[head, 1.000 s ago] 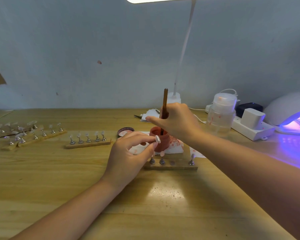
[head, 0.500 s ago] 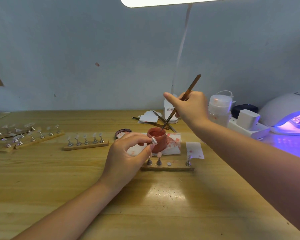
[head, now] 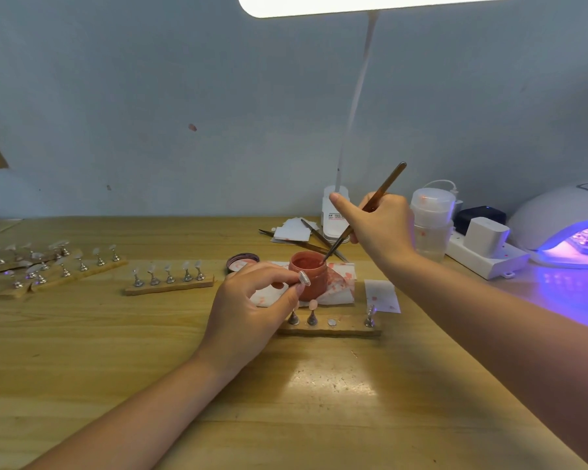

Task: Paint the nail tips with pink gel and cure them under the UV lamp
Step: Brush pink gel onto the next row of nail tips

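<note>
The step in hand looked like loading—the right hand (head: 381, 225) gripped the brush (head: 360, 215), tip at the pink gel pot (head: 308, 274) mid-counter, while the left hand (head: 252, 307) pinched a nail tip (head: 304, 278) just beside it—next, a light, steady stroke.

Wooden table (head: 82, 351), blue-grey wall (head: 150, 96), bright desk lamp (head: 370, 3) overhead.
</note>
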